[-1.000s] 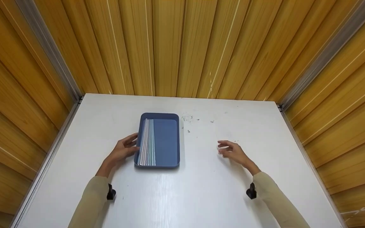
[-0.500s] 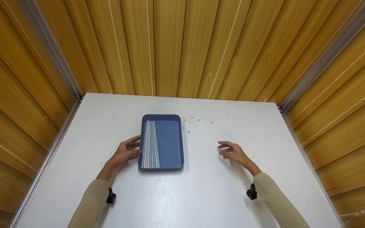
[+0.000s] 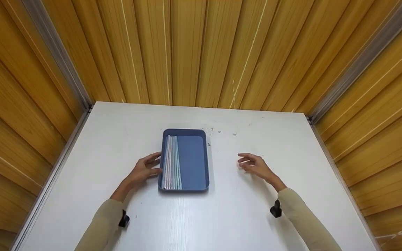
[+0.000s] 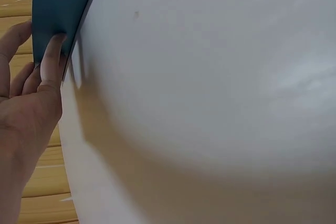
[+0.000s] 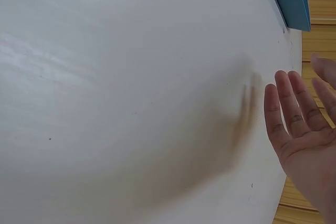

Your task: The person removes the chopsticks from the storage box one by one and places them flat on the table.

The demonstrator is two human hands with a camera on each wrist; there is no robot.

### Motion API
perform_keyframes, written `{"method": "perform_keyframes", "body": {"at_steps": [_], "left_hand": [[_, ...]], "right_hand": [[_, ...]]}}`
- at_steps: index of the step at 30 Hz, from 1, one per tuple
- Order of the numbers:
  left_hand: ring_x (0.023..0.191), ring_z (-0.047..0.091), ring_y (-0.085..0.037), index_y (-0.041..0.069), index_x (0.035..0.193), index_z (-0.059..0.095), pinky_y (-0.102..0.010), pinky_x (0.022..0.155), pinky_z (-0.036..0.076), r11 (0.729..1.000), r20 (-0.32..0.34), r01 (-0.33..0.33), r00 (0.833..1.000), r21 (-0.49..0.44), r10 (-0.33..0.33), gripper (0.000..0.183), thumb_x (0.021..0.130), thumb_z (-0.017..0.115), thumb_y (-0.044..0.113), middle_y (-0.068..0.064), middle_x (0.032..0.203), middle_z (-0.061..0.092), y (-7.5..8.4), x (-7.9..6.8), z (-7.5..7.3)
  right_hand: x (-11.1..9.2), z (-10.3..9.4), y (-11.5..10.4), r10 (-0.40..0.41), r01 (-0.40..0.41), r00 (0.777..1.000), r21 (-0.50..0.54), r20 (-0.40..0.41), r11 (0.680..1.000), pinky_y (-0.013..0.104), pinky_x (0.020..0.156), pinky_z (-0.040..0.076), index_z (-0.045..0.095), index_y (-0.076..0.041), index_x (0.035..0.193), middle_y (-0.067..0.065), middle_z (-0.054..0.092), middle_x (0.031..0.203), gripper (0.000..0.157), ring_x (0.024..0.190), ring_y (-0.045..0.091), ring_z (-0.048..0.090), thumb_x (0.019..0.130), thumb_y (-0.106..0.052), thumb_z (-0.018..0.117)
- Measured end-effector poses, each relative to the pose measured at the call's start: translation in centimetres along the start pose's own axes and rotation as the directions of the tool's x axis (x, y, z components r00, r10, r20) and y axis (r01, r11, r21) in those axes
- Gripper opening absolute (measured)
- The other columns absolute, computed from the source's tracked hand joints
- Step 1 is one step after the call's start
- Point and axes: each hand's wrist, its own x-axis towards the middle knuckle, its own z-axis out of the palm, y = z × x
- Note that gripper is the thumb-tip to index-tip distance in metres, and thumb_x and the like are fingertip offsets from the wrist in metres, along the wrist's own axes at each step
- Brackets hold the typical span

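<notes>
The blue tray (image 3: 192,164) lies on the white table (image 3: 201,223), nearly mid-picture in the head view, its long sides running roughly from twelve to six. Inside, along its nine o'clock wall, lies a row of long, thin strips (image 3: 172,167) in pale pink, white and mint; they sit close together near twelve and fan wider toward six. The tray's three o'clock half shows bare blue floor.

At nine o'clock, the left hand (image 3: 143,170) touches the outside of the tray's long wall. Its thumb and fingers are spread, with a gap between them, and rest against the wall without curling round it; the left wrist view shows the tray at ten o'clock, with fingertips on its outer face.

The right hand (image 3: 255,165) is at three o'clock, apart from the tray, over the table. It holds nothing: its fingers are loosely extended, the thumb standing off from them. In the right wrist view a corner of the tray shows between one and two o'clock.

Both arms wear beige sleeves (image 3: 302,216), each with a black mount (image 3: 276,209) at the cuff. Small dark specks (image 3: 219,131) mark the table between one and two o'clock from the tray. Wood-look panels (image 3: 183,52) stand beyond at twelve.
</notes>
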Motion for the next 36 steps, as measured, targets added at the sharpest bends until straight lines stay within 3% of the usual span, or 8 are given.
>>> {"method": "perform_keyframes", "body": {"at_steps": [6, 11, 19, 24, 30, 36], "left_hand": [[0.152, 0.037, -0.038, 0.006, 0.156, 0.039, -0.046, 0.118, 0.044, 1.000, -0.003, -0.009, 1.000, 0.014, 0.010, 0.074, 0.091, 0.075, 0.005, -0.018, 0.164, 0.037, 0.0, 0.8, 0.0], [0.152, 0.036, -0.035, 0.005, 0.158, 0.034, -0.037, 0.118, 0.044, 0.999, -0.003, 0.010, 1.000, -0.045, -0.011, 0.072, 0.096, 0.070, 0.008, -0.019, 0.164, 0.036, -0.3, 2.1, -0.5], [0.154, 0.033, -0.034, 0.002, 0.157, 0.036, -0.025, 0.110, 0.050, 0.989, 0.041, 0.051, 0.998, -0.140, -0.045, 0.073, 0.094, 0.072, 0.004, -0.020, 0.163, 0.036, -0.7, 2.7, -1.3], [0.154, 0.035, -0.030, 0.006, 0.156, 0.040, -0.032, 0.117, 0.044, 0.979, 0.050, 0.082, 0.996, -0.186, -0.074, 0.074, 0.092, 0.076, 0.008, -0.015, 0.163, 0.039, -1.2, 3.0, -1.4], [0.153, 0.038, -0.026, 0.009, 0.155, 0.044, -0.038, 0.122, 0.038, 0.974, 0.032, 0.092, 0.996, -0.209, -0.087, 0.071, 0.091, 0.076, 0.008, -0.012, 0.162, 0.042, -1.4, 3.1, -1.4], [0.153, 0.036, -0.030, 0.005, 0.155, 0.043, -0.036, 0.119, 0.042, 0.975, 0.019, 0.066, 0.998, -0.213, -0.063, 0.070, 0.091, 0.074, 0.003, -0.015, 0.162, 0.041, -1.1, 3.1, -1.3]], "right_hand": [[1.1, 0.4, -0.8, -0.014, 0.014, 1.000, -0.008, -0.020, 1.000, 0.027, 0.087, 0.062, 0.052, 0.013, 0.140, 0.034, 0.063, 0.126, 0.046, 0.107, 0.021, 0.071, 0.101, -0.010, 0.064], [2.6, 1.3, -2.4, -0.007, 0.007, 1.000, -0.009, -0.026, 1.000, 0.026, 0.085, 0.062, 0.057, 0.010, 0.137, 0.030, 0.066, 0.126, 0.045, 0.101, 0.008, 0.070, 0.100, -0.012, 0.067], [5.3, 3.6, -4.6, -0.003, 0.002, 0.999, 0.022, 0.037, 1.000, 0.038, 0.091, 0.062, 0.058, 0.008, 0.138, 0.032, 0.066, 0.126, 0.042, 0.105, 0.016, 0.072, 0.101, -0.010, 0.064], [7.1, 5.3, -6.2, -0.005, 0.003, 0.998, 0.030, 0.063, 1.000, 0.039, 0.093, 0.062, 0.059, 0.007, 0.137, 0.032, 0.067, 0.125, 0.042, 0.105, 0.021, 0.072, 0.100, -0.011, 0.065], [9.0, 7.6, -7.8, -0.009, 0.000, 0.994, 0.082, 0.113, 0.997, 0.036, 0.095, 0.061, 0.058, 0.005, 0.139, 0.032, 0.065, 0.128, 0.044, 0.115, 0.042, 0.068, 0.099, -0.010, 0.067], [11.1, 10.2, -8.8, 0.019, -0.042, 0.989, 0.151, 0.149, 0.988, 0.040, 0.098, 0.060, 0.058, 0.006, 0.139, 0.035, 0.063, 0.130, 0.043, 0.107, 0.022, 0.073, 0.098, -0.004, 0.066]]}}
